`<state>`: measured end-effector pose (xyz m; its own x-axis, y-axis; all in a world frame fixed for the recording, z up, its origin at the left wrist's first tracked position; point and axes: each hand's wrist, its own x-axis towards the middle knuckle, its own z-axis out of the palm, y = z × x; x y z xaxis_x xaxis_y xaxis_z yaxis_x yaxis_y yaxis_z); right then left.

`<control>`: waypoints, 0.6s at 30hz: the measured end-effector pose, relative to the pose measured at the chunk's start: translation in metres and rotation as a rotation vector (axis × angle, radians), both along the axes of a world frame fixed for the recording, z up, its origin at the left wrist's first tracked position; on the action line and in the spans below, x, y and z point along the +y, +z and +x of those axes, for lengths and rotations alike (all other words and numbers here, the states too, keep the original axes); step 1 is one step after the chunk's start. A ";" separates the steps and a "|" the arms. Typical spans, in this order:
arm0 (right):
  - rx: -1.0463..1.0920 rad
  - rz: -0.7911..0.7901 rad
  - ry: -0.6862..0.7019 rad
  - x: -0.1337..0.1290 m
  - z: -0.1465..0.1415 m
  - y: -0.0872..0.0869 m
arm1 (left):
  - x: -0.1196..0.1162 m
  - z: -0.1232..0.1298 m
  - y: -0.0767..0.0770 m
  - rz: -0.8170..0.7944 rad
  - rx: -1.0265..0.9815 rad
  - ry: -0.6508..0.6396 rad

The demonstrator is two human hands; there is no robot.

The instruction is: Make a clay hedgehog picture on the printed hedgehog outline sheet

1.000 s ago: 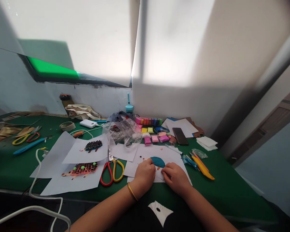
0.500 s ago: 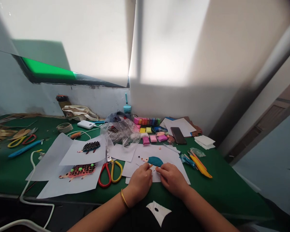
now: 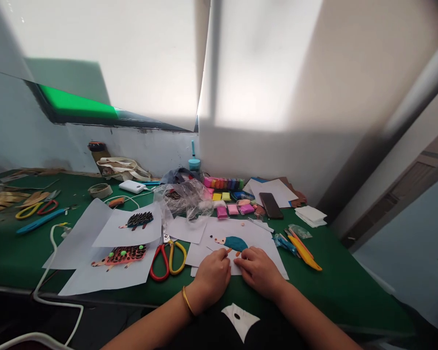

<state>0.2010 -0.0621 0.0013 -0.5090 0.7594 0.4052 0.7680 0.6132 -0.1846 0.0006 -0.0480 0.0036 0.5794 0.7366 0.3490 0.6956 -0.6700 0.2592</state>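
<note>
A hedgehog figure of blue modelling clay (image 3: pixel 236 243) with a pale face lies on a white sheet of paper (image 3: pixel 200 255). Two short orange clay pieces (image 3: pixel 238 253) sit along its lower edge. My left hand (image 3: pixel 212 273) rests on the paper with curled fingers, its fingertips beside the left orange piece. Just below the right piece, the bent fingers of my right hand (image 3: pixel 261 270) are drawn together close to the paper. Whatever the fingertips of either hand may pinch is hidden. A small dark clay ball (image 3: pixel 211 236) lies left of the hedgehog's face.
Scissors (image 3: pixel 168 260) with red and yellow handles lie left of the paper. Further left are sheets with two finished hedgehogs (image 3: pixel 140 220). Behind are clay packets (image 3: pixel 222 212), a plastic bag (image 3: pixel 184 199) and a phone (image 3: pixel 270 205). A yellow tool (image 3: pixel 304 253) lies right.
My right fingertips have drawn back slightly from the hedgehog, and more of the orange pieces shows. My left hand has barely moved. The whole view has shifted a little.
</note>
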 end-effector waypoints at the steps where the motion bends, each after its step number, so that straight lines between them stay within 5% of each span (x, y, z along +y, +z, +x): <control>1: 0.009 -0.001 0.005 0.000 0.001 0.000 | 0.000 0.000 0.000 0.002 0.004 0.002; 18: 0.048 0.000 -0.015 -0.002 0.001 -0.002 | -0.001 -0.001 -0.002 0.003 0.017 -0.001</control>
